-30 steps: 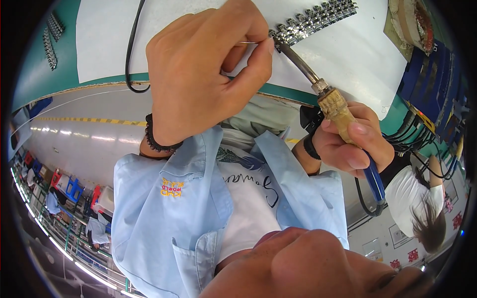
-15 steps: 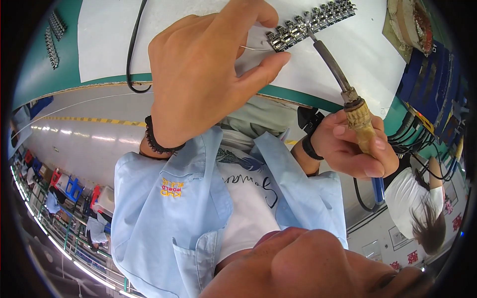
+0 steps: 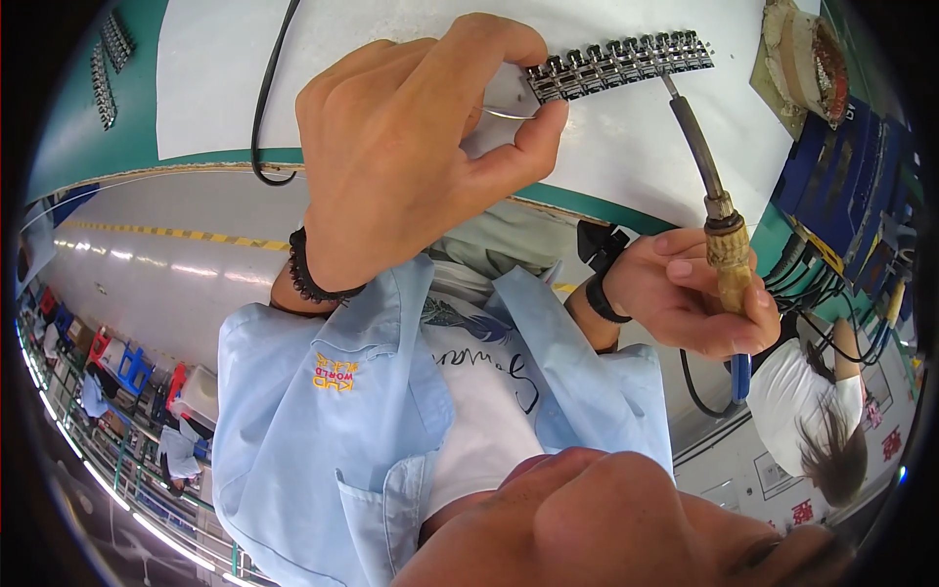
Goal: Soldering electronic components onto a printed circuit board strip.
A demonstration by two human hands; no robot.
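Note:
My left hand (image 3: 401, 147) is curled, with a thin silvery solder wire (image 3: 509, 114) showing between its fingers. Its forefinger and thumb lie at the left end of a strip of small dark metal connectors (image 3: 626, 65) on white paper; whether they grip the strip is hard to tell. My right hand (image 3: 699, 298) is closed round a soldering iron (image 3: 731, 259) with a tan wrapped grip and a blue handle end. The iron's tip points up at the strip's lower edge, right of its middle, touching or very close to it.
White paper (image 3: 225, 88) covers part of the green worktop (image 3: 59, 147). Two more connector strips (image 3: 103, 88) lie at the far left. A black cable (image 3: 264, 108) hangs over the front edge. At right stand a round worn holder (image 3: 807, 59) and a blue box (image 3: 851, 176); another person (image 3: 807, 401) is beyond.
The soldering iron's tip has moved right and slightly down, from upon the strip to its lower edge. The strip lies flatter, its right end lower. The left hand has barely shifted.

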